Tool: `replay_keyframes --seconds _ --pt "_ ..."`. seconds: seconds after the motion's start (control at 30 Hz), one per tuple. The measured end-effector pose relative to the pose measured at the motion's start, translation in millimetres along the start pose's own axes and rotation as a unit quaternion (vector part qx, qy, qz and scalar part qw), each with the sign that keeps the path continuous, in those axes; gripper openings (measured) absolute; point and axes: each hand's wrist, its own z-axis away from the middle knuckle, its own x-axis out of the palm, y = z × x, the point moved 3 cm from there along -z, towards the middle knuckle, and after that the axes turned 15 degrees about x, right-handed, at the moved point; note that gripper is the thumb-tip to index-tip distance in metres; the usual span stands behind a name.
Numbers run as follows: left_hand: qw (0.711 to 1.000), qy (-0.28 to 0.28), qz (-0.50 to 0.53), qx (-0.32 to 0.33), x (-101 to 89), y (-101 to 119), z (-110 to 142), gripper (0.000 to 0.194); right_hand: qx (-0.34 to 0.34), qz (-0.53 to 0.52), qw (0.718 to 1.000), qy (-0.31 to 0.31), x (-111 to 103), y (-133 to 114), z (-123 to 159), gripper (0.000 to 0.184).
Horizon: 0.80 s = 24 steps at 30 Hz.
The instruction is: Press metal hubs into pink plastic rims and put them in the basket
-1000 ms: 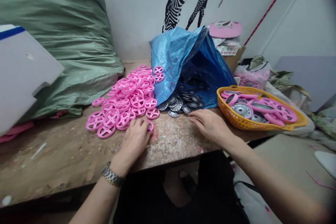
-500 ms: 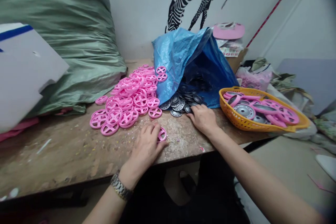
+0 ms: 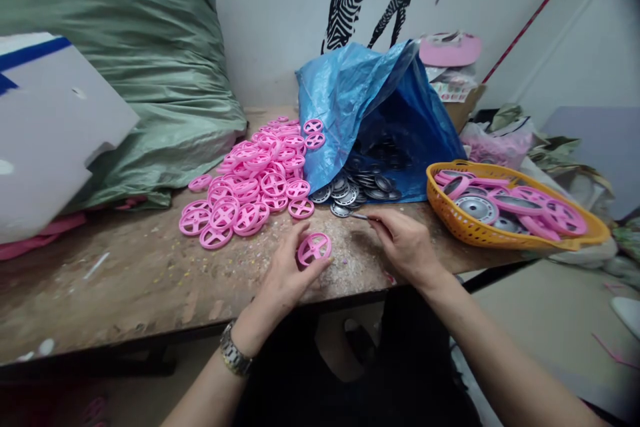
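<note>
A pink spoked plastic wheel (image 3: 315, 249) rests between the thumb and fingers of my left hand (image 3: 284, 273), tilted up just over the table. My right hand (image 3: 406, 245) pinches a thin grey hubcap-like disc (image 3: 359, 216), seen nearly edge-on. Behind my left hand is a heap of pink wheels (image 3: 250, 180). Beyond the right one, loose grey discs (image 3: 345, 193) spill from the mouth of a blue plastic bag (image 3: 327, 100).
An orange perforated basket (image 3: 460, 232) at the right holds pink wheels with grey discs. A large green sack (image 3: 170, 80) and a white board (image 3: 55, 127) stand at the left. The worn wooden table (image 3: 145, 280) ends close to my body.
My right hand has picked a grey disc from the pile and drawn it back. My left hand has tilted the pink wheel up, showing its face. The view has shifted slightly.
</note>
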Motion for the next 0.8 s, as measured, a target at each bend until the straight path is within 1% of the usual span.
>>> replay_keyframes --seconds 0.03,0.07,0.13,0.2,0.23,0.3,0.4,0.5,0.57,0.67,0.8 --pt "0.995 0.025 0.081 -0.047 1.9 2 0 0.064 -0.010 -0.017 1.000 0.010 -4 -7 5 0.019" --pt "0.981 0.047 0.161 -0.095 4.2 5 1 0.061 -0.018 -0.030 0.999 0.021 -7 -14 9 0.018" --pt "0.936 0.076 0.294 -0.176 9.7 11 3 0.051 -0.031 -0.049 0.997 0.042 -15 -27 17 0.016" --pt "0.889 0.081 0.386 -0.231 15.3 16 6 0.039 -0.048 -0.065 0.995 0.058 -21 -39 23 0.017" --pt "0.870 0.078 0.419 -0.247 17.9 18 7 0.035 -0.059 -0.072 0.994 0.063 -23 -45 27 0.019" --pt "0.842 0.072 0.465 -0.263 23.0 20 9 0.033 -0.088 -0.077 0.991 0.064 -25 -55 33 0.021" --pt "0.818 0.062 0.505 -0.269 30.8 22 11 0.035 -0.138 -0.060 0.987 0.056 -22 -66 42 0.022" --pt "0.805 0.059 0.521 -0.277 36.5 26 13 0.039 -0.165 -0.034 0.984 0.064 -18 -70 49 0.019" --pt "0.807 0.068 0.516 -0.280 37.3 28 14 0.037 -0.173 -0.024 0.982 0.068 -16 -70 52 0.018" --pt "0.824 0.079 0.490 -0.275 35.1 30 15 0.033 -0.181 -0.010 0.981 0.072 -15 -71 55 0.019" --pt "0.858 0.077 0.441 -0.253 32.1 30 18 0.031 -0.173 0.020 0.982 0.072 -14 -73 59 0.022"
